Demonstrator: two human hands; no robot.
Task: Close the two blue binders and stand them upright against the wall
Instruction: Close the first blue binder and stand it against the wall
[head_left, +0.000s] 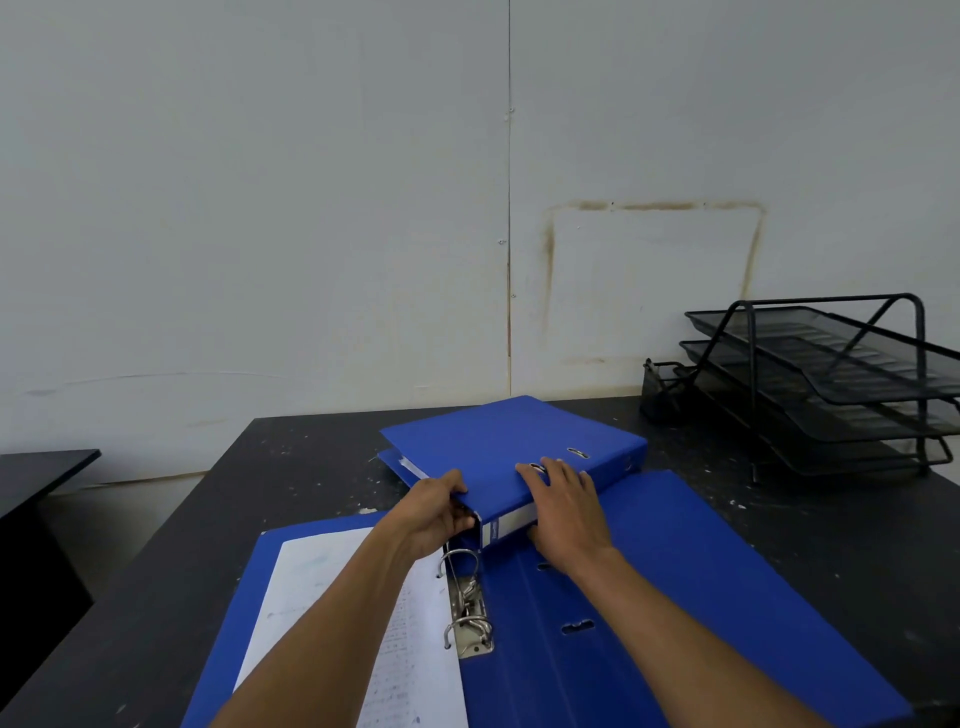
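Standing behind everything: pale wall (260, 208), bare and free for leaning. Carrying all of it: dark speckled surface (218, 499). Lying flat and spread wide nearest the camera: open binder (675, 571), holding white printed sheets (363, 597) on its rings (462, 597). Lying shut beyond it, spine toward the camera, probably about to be tipped upright: closed binder (498, 441), pages inside. Sitting far right: black mesh tray rack (831, 384), apparently empty. Curling around the closed binder's near corner: left hand (436, 509). Gripping its spine, fingers spread on the cover: right hand (566, 504).
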